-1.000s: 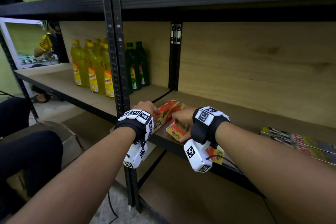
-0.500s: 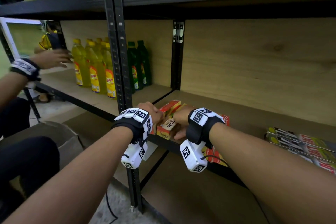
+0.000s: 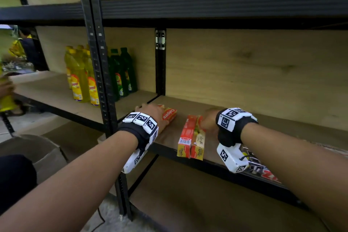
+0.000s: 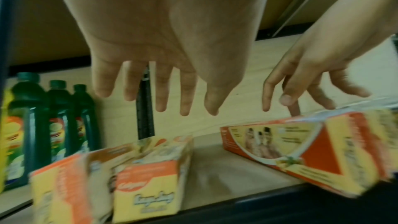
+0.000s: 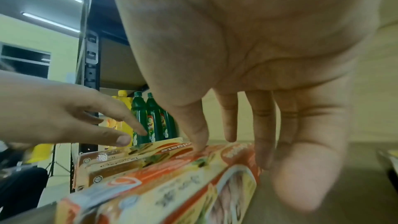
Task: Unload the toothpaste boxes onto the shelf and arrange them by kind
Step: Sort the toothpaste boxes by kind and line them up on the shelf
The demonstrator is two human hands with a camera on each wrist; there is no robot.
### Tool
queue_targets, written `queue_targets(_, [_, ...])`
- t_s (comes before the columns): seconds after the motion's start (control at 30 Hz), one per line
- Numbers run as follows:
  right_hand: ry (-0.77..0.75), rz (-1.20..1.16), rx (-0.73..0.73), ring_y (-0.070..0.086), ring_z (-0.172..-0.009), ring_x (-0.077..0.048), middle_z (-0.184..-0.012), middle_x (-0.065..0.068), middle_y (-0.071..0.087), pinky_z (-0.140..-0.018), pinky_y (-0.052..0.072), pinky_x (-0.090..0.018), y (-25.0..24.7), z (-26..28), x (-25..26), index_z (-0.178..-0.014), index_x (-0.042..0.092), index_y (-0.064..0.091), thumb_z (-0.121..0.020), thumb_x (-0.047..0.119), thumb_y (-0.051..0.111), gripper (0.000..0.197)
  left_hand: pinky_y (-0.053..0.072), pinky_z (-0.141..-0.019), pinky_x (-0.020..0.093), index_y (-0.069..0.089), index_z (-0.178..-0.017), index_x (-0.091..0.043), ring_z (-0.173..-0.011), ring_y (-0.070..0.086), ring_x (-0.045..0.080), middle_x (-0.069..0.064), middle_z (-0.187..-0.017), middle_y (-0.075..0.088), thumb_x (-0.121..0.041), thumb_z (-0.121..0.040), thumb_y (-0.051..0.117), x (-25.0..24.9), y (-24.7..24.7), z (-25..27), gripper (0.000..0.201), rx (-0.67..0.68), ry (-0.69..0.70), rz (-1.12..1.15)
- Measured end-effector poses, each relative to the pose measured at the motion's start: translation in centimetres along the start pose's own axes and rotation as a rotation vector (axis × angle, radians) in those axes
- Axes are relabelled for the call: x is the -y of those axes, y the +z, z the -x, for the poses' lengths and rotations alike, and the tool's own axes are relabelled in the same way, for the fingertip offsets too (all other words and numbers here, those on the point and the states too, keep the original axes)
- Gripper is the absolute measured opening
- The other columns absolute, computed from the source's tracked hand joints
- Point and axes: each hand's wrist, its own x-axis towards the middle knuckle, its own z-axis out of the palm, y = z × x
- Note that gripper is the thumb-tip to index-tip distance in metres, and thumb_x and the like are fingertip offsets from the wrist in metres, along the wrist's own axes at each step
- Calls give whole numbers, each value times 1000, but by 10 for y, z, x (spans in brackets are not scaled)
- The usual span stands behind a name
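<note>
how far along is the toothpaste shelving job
Done: two sets of toothpaste boxes lie on the shelf, a left pair and a right pair, apart. In hand: the left hand hovers open over its pair; the right hand touches its pair with straight fingers. Left: whether kinds are sorted, or more remain, cannot be told.

The wooden shelf carries two pairs of toothpaste boxes: one pair under the left fingers, the other pair touched by the right fingers, overhanging the front edge. Yellow bottles and green bottles stand on the neighbouring board beyond the left fingers.
</note>
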Motion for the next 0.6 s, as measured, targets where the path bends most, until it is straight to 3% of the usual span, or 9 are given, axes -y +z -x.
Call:
queue_targets(0.07, [-57, -141, 93, 64, -91, -22, -105, -1, 65, -86, 54, -42, 3, 34, 3, -109, 31, 66, -76, 46, 73, 37, 43, -101, 45, 56, -129, -27, -125, 43, 32, 9, -133, 53, -56, -94, 43, -17, -6, 21, 47, -38, 124, -4])
queue_targets(0.1, [-68, -160, 146, 61, -104, -20, -117, -3, 64, -96, 49, -40, -3, 85, 17, -121, 26, 62, -87, 42, 66, 38, 41, -102, 48, 60, -124, -28, -127, 40, 31, 9, -131, 53, -57, -94, 41, -25, -6, 27, 46, -21, 149, 26])
queue_targets(0.13, [-120, -212, 142, 58, -113, -20, -128, -3, 60, -103, 45, -39, -7, 136, 29, -130, 22, 56, -91, 41, 62, 44, 39, -104, 48, 63, -119, -27, -126, 40, 29, 7, -127, 56, -59, -94, 40, -31, -3, 28, 47, 13, 155, 65])
queue_targets(0.17, [-175, -261, 140, 56, -117, -21, -133, -3, 57, -106, 43, -38, -5, 150, 30, -136, 23, 51, -91, 43, 62, 50, 39, -104, 45, 65, -117, -25, -122, 45, 26, 6, -123, 60, -60, -95, 38, -37, 1, 26, 50, 55, 163, 108])
queue_targets(0.23, [-173, -360, 112, 57, -111, -19, -137, -2, 53, -101, 46, -35, 1, 157, 31, -142, 28, 44, -91, 40, 62, 56, 46, -98, 38, 66, -117, -20, -111, 57, 22, 4, -119, 65, -63, -94, 37, -48, 5, 25, 56, 107, 172, 171])
queue_targets(0.33, [-194, -433, 99, 55, -96, -16, -140, -2, 51, -86, 51, -30, 3, 164, 27, -145, 34, 40, -91, 34, 64, 59, 49, -92, 35, 63, -123, -18, -108, 60, 23, 4, -125, 62, -67, -91, 39, -56, 14, 18, 63, 167, 151, 197])
queue_targets(0.43, [-233, -418, 122, 54, -102, -17, -146, -1, 46, -90, 51, -30, -1, 170, 20, -146, 32, 39, -91, 29, 65, 62, 47, -88, 33, 59, -128, -16, -110, 58, 24, 5, -128, 60, -72, -87, 41, -58, 16, 11, 72, 189, 125, 180])
queue_targets(0.53, [-223, -421, 133, 57, -97, -17, -145, -3, 47, -90, 54, -31, -4, 178, 17, -146, 32, 40, -93, 26, 62, 58, 43, -80, 30, 63, -117, -15, -102, 60, 22, 4, -117, 63, -73, -85, 44, -61, 12, 10, 69, 242, 102, 211])
queue_targets(0.6, [-253, -402, 127, 56, -92, -14, -144, -3, 47, -79, 54, -26, -4, 182, 16, -146, 32, 40, -95, 25, 59, 56, 44, -82, 30, 64, -111, -13, -99, 61, 21, 4, -115, 66, -70, -86, 47, -62, 9, 8, 65, 262, 87, 271])
